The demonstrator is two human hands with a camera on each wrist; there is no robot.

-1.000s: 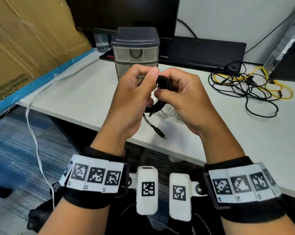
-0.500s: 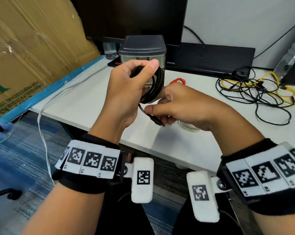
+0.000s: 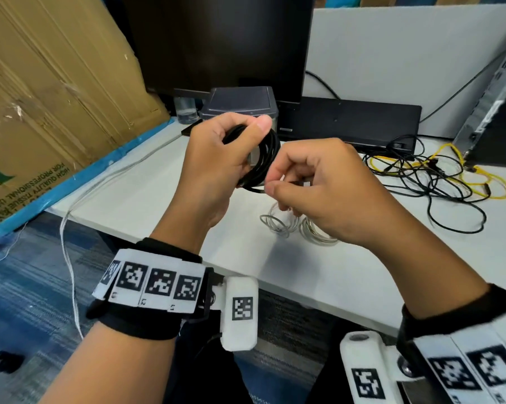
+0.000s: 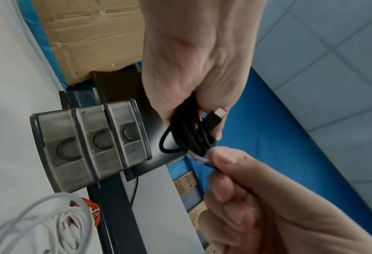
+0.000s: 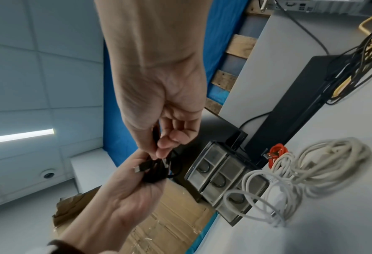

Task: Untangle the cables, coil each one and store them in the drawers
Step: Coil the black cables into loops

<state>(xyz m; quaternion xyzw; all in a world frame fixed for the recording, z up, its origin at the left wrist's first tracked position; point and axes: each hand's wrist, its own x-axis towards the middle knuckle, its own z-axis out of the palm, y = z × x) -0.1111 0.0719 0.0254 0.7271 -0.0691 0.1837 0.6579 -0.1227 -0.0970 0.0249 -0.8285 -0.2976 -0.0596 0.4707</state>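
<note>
Left hand (image 3: pixel 216 158) curls around the black cable coil (image 3: pixel 263 158) held above the desk (image 3: pixel 158 182), right hand (image 3: pixel 318 185) pinches its loose end; light, springy, best gripped across all loops

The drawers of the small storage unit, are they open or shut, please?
Shut: all three drawer fronts sit flush in the storage unit.
</note>
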